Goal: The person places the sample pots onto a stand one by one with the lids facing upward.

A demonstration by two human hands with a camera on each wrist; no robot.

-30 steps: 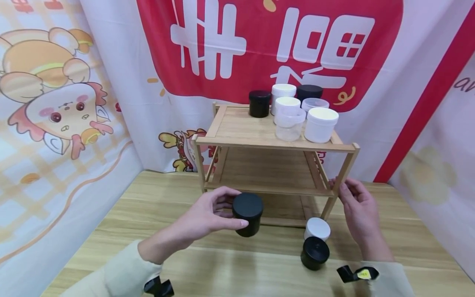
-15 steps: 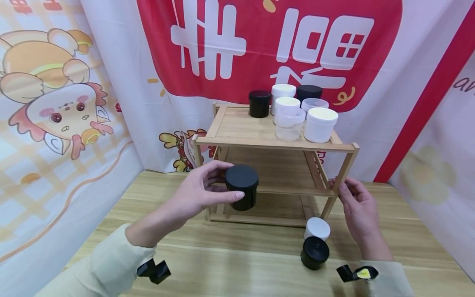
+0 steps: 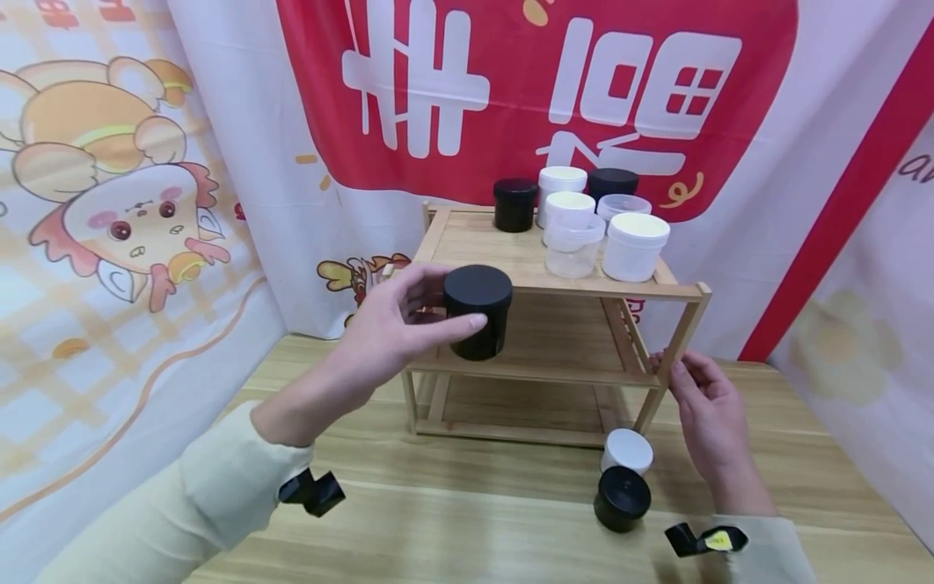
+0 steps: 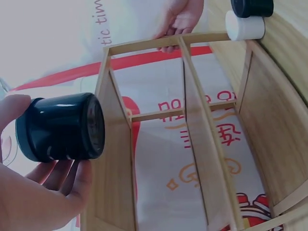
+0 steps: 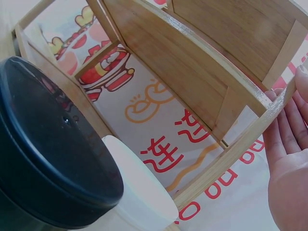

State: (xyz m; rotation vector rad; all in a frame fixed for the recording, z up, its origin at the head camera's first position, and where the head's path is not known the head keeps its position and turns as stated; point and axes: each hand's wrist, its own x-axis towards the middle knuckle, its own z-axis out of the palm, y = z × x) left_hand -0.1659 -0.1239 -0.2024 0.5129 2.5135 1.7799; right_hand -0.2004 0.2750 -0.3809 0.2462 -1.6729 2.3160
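In the head view my left hand [image 3: 383, 328] grips a black lidded jar [image 3: 477, 292] between thumb and fingers. The jar is upright in the air, before the front left of a wooden three-tier shelf [image 3: 467, 243], its lid about level with the top tier's front edge. In the left wrist view the same jar [image 4: 60, 127] hangs beside the top board, not touching it. My right hand [image 3: 708, 414] holds the shelf's front right post [image 3: 682, 332] with thumb and fingers, seen close in the right wrist view on the wooden post [image 5: 240, 154].
Several white, black and clear tubs crowd the top tier's right side, including a white jar [image 3: 635, 247] and a clear tub [image 3: 574, 247]. On the table [image 3: 409, 519], a white jar [image 3: 627, 450] and a black jar [image 3: 622, 497] stand by the shelf's front right foot. Printed cloth hangs behind.
My left hand has raised the black jar from near the bottom tier to about the top tier's front edge. The right hand keeps its hold on the post.
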